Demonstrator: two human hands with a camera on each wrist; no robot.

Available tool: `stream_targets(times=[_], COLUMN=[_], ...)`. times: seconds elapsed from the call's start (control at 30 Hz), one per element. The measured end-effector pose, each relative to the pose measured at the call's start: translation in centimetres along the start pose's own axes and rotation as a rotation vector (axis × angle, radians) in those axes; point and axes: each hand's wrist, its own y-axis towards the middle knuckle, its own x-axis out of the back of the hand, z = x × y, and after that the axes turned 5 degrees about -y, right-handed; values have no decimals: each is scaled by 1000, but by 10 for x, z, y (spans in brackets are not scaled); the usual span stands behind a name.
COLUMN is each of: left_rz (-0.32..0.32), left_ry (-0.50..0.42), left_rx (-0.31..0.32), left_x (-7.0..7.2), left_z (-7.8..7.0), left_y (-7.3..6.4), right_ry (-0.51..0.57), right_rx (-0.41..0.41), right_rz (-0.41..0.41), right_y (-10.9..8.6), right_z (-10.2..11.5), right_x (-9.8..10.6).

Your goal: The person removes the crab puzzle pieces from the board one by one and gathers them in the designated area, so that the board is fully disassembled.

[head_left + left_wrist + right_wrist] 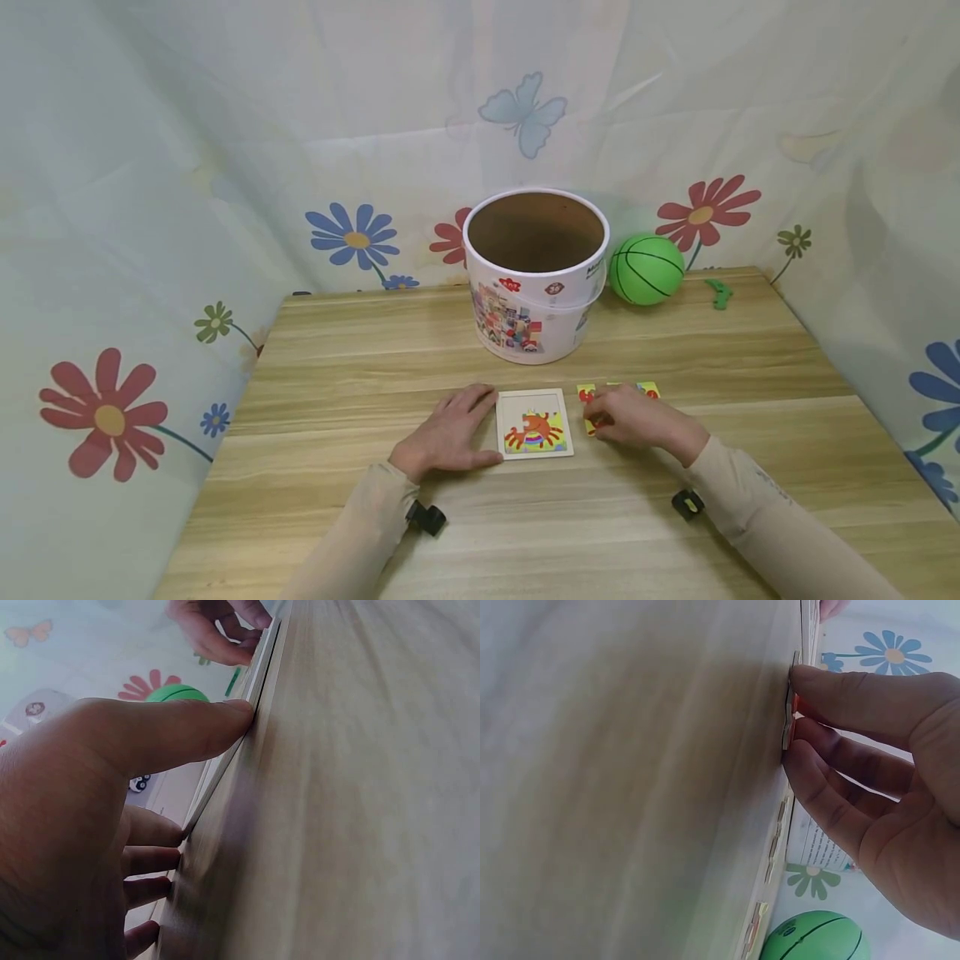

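Note:
A square wooden puzzle board (513,407) lies flat on the table, its lower part filled with pieces of an orange crab picture (534,437); bare wood shows at its upper left. Against the board's left side rests my left hand (450,429), thumb at the lower corner and fingers extended toward the upper one. To the right of the board, my right hand (637,417) pinches a thin puzzle piece (788,724) between thumb and fingers, at the tabletop. Other loose colourful pieces (647,388) lie around and partly under this hand.
Behind the board stands a white bucket (532,321) with its handle down. A green ball (647,269) sits to its right, then a small green toy (720,294) near the table's (337,358) back right corner. A flower-printed curtain (420,125) surrounds the table.

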Motion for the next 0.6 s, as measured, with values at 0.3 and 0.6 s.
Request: stream_targets(times=[0.3, 0.6], left_rz=[-1, 7], left_ry=[-1, 5], left_rx=[-3, 5], left_x=[2, 1], left_z=[-1, 0], left_y=[-1, -1], right_ry=[6, -1], right_rx=[7, 16], right_rz=[-19, -36], right_y=[1, -1], right_z=[0, 0], right_x=[-1, -2])
